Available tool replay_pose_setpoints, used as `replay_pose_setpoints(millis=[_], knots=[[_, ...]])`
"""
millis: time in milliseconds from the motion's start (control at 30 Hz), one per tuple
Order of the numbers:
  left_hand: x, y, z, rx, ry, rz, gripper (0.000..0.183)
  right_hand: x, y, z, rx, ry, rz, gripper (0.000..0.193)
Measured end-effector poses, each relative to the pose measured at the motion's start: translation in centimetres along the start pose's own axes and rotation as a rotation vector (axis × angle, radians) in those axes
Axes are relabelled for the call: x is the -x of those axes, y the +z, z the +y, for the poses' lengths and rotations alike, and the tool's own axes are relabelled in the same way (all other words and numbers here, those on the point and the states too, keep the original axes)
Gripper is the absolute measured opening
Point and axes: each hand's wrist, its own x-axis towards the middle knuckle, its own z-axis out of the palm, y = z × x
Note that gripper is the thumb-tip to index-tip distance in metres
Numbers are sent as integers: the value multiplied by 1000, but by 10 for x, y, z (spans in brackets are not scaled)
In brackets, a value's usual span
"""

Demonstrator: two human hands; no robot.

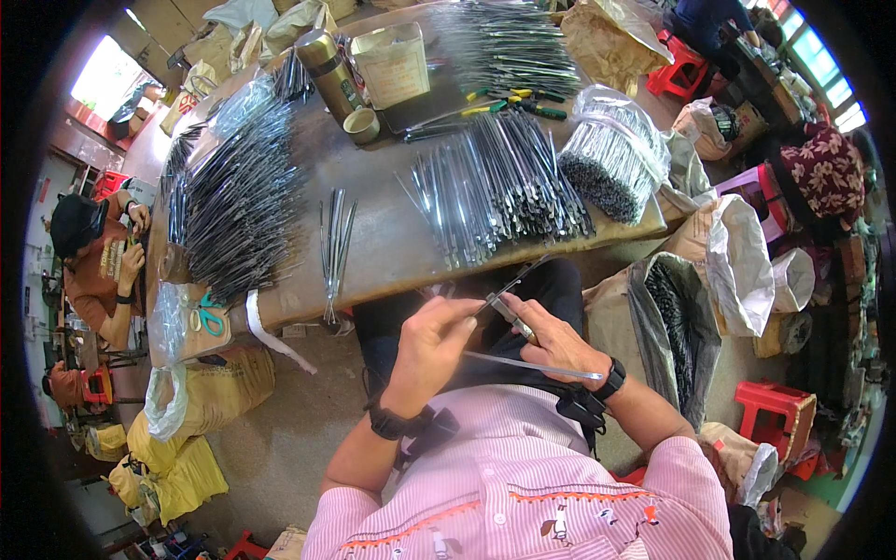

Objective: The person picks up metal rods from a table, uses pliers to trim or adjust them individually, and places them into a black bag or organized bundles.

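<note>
Above my lap, just off the near table edge, my two hands meet. My left hand (431,343) is closed, thumb and fingers pinching a thin dark metal strip (528,273) that points up to the right. In my right hand (562,343) is a small grey metal tool (515,322), its tip against the dark strip; its exact kind is hard to make out. Below the hands a long silver strip (532,366) runs from the left fingers toward the right wrist. In front of me on the table lies a wide row of metal strips (504,191).
On the brown table (373,247) lie a small strip group (336,238), a large dark strip pile (245,205), a wrapped bundle (611,154), pliers (537,105), a flask (329,73) and a cup (361,125). Scissors (211,319) lie left. Sacks (667,327) and a red stool (775,415) stand right. A co-worker (98,252) sits left.
</note>
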Motion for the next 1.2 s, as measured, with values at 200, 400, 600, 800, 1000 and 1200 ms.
replay_pose_setpoints(millis=[200,400,600,800,1000,1200], knots=[[0,2,-5,-44,15,24,19,-4,-10,-8,227,-122,110,56],[1,7,-11,-90,71,30,18,-1,-12,-7,229,-58,137,33],[-2,2,14,24,-148,-32,20,-4,-12,0,211,-43,139,30],[-1,-19,10,-394,145,76,21,-22,-14,-18,191,42,86,32],[-26,-78,-41,-438,-33,426,23,-27,-4,12,-161,29,22,54],[-45,-151,-82,-593,-242,543,26,-16,-22,2,-658,190,40,60]])
